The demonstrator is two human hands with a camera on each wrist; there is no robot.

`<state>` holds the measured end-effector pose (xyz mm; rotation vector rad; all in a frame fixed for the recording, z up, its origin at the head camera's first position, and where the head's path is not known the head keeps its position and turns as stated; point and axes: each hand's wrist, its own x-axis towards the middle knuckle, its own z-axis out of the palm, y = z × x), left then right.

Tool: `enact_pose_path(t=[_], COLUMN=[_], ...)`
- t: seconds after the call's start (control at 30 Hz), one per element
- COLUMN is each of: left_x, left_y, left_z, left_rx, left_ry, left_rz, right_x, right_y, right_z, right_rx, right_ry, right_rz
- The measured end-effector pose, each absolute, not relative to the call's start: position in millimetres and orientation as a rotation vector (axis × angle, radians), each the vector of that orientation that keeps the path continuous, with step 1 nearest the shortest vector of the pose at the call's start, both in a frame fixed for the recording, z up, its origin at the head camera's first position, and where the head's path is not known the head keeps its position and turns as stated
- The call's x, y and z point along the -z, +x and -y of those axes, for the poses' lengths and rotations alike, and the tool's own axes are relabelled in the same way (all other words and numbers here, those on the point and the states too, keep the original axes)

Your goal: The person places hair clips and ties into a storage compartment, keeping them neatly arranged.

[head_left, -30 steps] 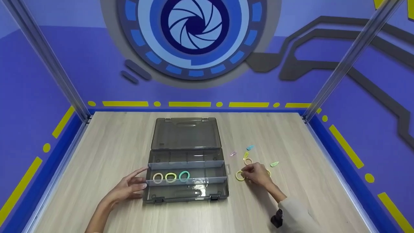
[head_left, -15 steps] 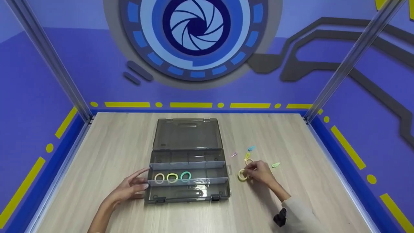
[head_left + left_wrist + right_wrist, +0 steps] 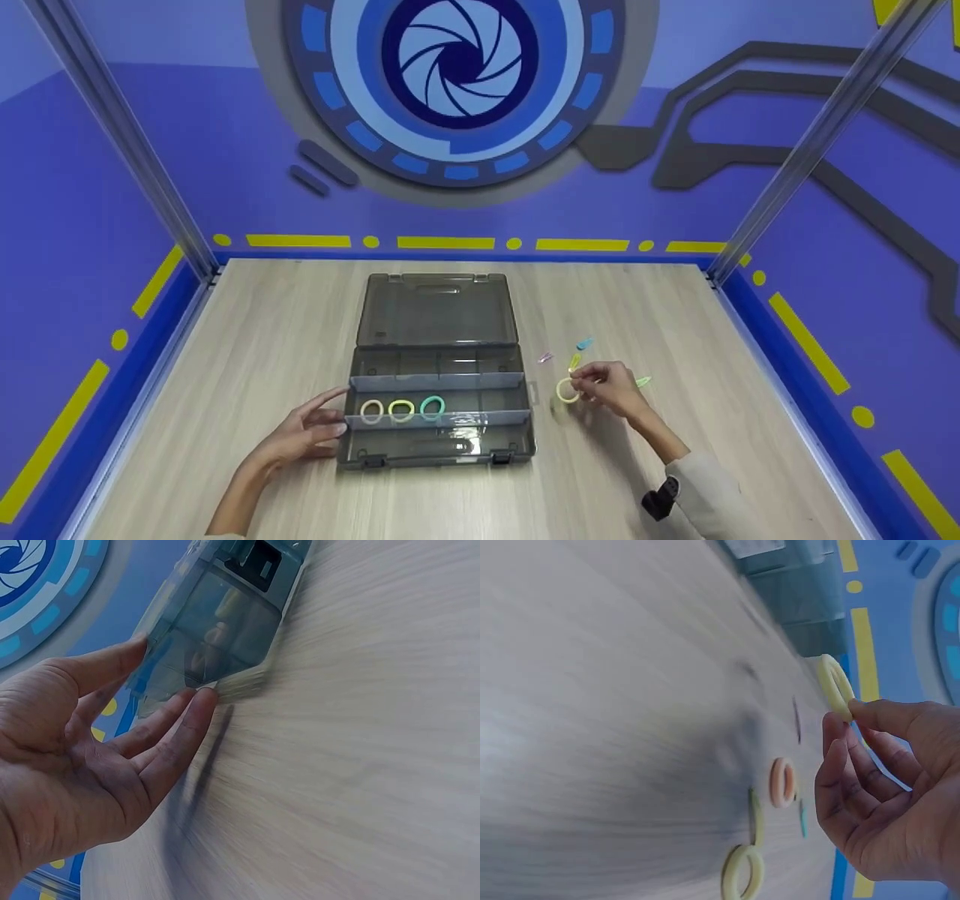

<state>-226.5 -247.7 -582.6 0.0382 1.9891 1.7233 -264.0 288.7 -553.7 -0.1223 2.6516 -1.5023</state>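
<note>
My right hand (image 3: 611,388) pinches a pale yellow hair tie (image 3: 826,681) between thumb and fingertips, raised over the table right of the box. My left hand (image 3: 300,435) touches the left wall of the grey see-through organizer box (image 3: 439,382) with extended fingers; the left wrist view shows those fingertips at its side. The box lies with its lid (image 3: 439,311) folded back. In its middle row sit a pale pink hair tie (image 3: 363,412), a yellow one (image 3: 400,401) and a teal one (image 3: 422,410). Below my right hand lie a peach hair tie (image 3: 777,781) and another yellow hair tie (image 3: 727,877).
Several small snap hair clips lie right of the box: a purple clip (image 3: 546,358), a blue clip (image 3: 584,343), a yellow clip (image 3: 575,361) and a green clip (image 3: 643,381), partly behind my right hand. Blue panels (image 3: 450,217) and metal posts enclose the wooden table (image 3: 285,322).
My right hand has lifted the yellow hair tie off the table and moved it slightly up and right. My left hand has stayed at the box's side.
</note>
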Motion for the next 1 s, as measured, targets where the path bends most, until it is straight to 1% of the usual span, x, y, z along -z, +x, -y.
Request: enact_pose_path(t=[0.13, 0.4, 0.8, 1.0], left_x=[583.2, 581.6, 580.5, 581.7], left_y=[-226.1, -225.8, -226.6, -224.8], left_z=[247.9, 248.8, 247.1, 247.8], left_rx=[-1.740, -1.735, -1.726, -1.727], left_ry=[0.057, 0.063, 0.107, 0.082], left_rz=[-1.969, -1.986, -1.982, -1.974], right_x=[543.4, 531.6, 534.0, 535.5], right_y=[-264.1, -266.6, -266.1, -266.9], right_z=[-285.4, -272.1, -251.6, -238.2], right_rx=[1.548, 1.664, 1.713, 1.679], right_ry=[-0.078, -0.104, -0.088, -0.117], right_rz=[-2.570, -2.411, -2.348, -2.365])
